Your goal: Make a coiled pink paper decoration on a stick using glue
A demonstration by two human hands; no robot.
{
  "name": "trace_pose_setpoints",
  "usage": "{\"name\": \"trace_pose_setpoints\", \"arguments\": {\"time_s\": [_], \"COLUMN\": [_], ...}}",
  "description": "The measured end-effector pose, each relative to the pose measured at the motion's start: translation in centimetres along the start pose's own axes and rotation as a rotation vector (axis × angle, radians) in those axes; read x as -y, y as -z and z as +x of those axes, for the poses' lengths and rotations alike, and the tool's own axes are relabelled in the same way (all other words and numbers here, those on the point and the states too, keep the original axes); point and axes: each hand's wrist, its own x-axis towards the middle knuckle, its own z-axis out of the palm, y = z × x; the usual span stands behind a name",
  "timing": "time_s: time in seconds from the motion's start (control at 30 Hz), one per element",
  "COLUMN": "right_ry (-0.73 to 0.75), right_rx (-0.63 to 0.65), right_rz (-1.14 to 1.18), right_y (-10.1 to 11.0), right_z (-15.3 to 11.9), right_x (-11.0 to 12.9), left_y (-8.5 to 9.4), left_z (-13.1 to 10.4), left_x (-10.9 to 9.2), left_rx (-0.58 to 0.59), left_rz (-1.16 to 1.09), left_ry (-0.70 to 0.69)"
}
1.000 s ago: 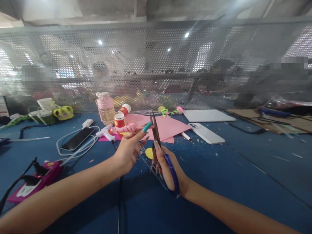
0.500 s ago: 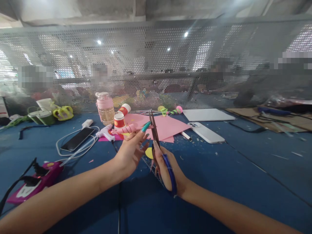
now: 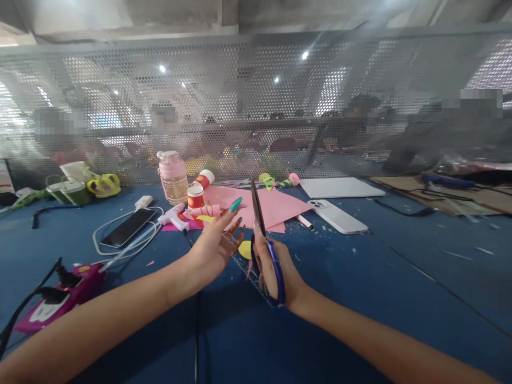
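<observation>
My right hand (image 3: 276, 266) grips a pair of scissors (image 3: 258, 205) by its blue handles, with the long dark blades pointing up and away and lying close together. My left hand (image 3: 214, 248), palm turned right, is just left of the blades without touching them. Its teal-nailed thumb and curved fingers are apart, and I see nothing between them. Behind the left hand is a rolled pink paper piece (image 3: 206, 211). Pink paper sheets (image 3: 280, 205) lie beyond both hands, and a yellow paper circle (image 3: 245, 249) shows between the hands.
Two red-and-white paper cups (image 3: 196, 197) and a pink bottle (image 3: 173, 178) stand beyond a glue gun (image 3: 174, 217). To the left are a black phone (image 3: 128, 228) and a purple power strip (image 3: 68, 296). A white phone (image 3: 339, 216) lies right. A perforated screen (image 3: 256, 106) borders the back.
The scissors have shifted slightly right, away from my left thumb, and their blades look closer together. My left hand has drawn back a little to the left.
</observation>
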Motion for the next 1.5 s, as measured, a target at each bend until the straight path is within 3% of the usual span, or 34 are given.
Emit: {"name": "trace_pose_setpoints", "arguments": {"time_s": [0.13,0.2,0.4,0.53,0.67,0.97,1.23,1.5], "right_ry": [-0.027,-0.077,-0.076,-0.152,-0.165,-0.185,-0.262,-0.173], "right_rx": [-0.058,-0.012,-0.047,-0.011,-0.017,-0.015,0.08,-0.08], "right_rz": [-0.087,-0.194,-0.982,-1.212,-1.283,-1.332,-1.272,-1.31], "right_y": [1.4,2.6,5.9,6.6,6.9,6.9,8.1,7.9], "right_z": [2.1,3.3,5.5,6.1,6.6,7.3,7.3,6.4], "right_x": [-0.8,-1.0,-0.7,-1.5,-2.8,-4.2,-4.4,-2.9], "left_y": [0.5,0.9,2.0,2.4,2.8,3.5,3.7,4.4], "left_z": [1.2,1.8,3.2,3.5,3.9,4.8,5.4,6.6], "left_x": [-0.3,-0.5,-0.7,-0.8,-0.7,0.0,0.8,1.8], "left_rx": [0.019,0.06,0.126,0.121,0.143,0.275,0.33,0.333], "left_rz": [0.017,0.023,-0.003,0.014,0.072,0.366,0.528,0.625], "left_ry": [0.009,0.053,0.186,0.189,0.163,-0.074,-0.115,-0.251]}}
